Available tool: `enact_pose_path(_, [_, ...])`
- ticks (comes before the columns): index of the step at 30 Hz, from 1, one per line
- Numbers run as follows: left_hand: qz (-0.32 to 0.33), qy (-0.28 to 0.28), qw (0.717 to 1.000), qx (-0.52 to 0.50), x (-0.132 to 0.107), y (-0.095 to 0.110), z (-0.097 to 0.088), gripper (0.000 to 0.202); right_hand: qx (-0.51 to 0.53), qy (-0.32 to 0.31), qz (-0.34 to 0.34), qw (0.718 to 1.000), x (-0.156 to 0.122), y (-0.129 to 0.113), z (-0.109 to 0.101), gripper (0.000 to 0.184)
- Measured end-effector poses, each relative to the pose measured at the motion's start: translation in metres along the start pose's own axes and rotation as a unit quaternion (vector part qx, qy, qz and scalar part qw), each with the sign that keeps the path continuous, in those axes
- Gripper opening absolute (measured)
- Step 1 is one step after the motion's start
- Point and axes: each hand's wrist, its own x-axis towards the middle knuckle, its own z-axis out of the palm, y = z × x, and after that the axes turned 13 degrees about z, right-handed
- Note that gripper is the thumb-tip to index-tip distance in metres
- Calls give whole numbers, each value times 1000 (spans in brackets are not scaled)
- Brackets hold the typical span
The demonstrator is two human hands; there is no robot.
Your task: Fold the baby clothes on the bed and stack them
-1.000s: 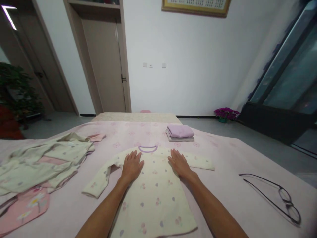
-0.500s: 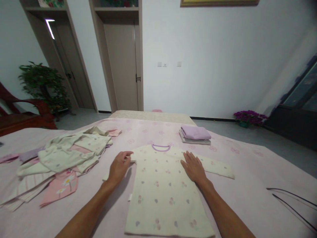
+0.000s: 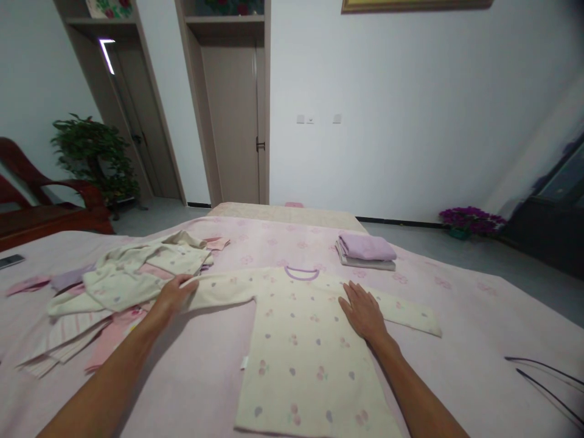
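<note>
A cream long-sleeved shirt [image 3: 301, 347] with small printed motifs and a purple neckline lies spread out in front of me, its collar pointing away. My left hand [image 3: 176, 293] is closed on the shirt's left sleeve, which is drawn out sideways near the cuff. The cuff itself is partly hidden by my fingers. My right hand [image 3: 364, 309] lies flat on the shirt near the right shoulder, fingers stretched out. Beyond it, the right sleeve rests extended on the sheet.
A loose heap of clothes [image 3: 123, 280] lies at the left, close to my left hand. Folded purple and grey garments [image 3: 367, 248] are stacked at the back right. A phone [image 3: 11, 261] lies far left; thin dark cords [image 3: 542, 363] lie at the right on the pink sheet [image 3: 474, 316].
My left hand has moved left from beside the shirt's shoulder, and the left sleeve is now stretched outward. My right hand stays on the shirt. The view has shifted slightly left.
</note>
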Motion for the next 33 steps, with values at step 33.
enact_pose_path(33, [353, -41, 919, 172, -55, 49, 76, 42, 14, 6, 3, 1000, 3, 4, 6, 56])
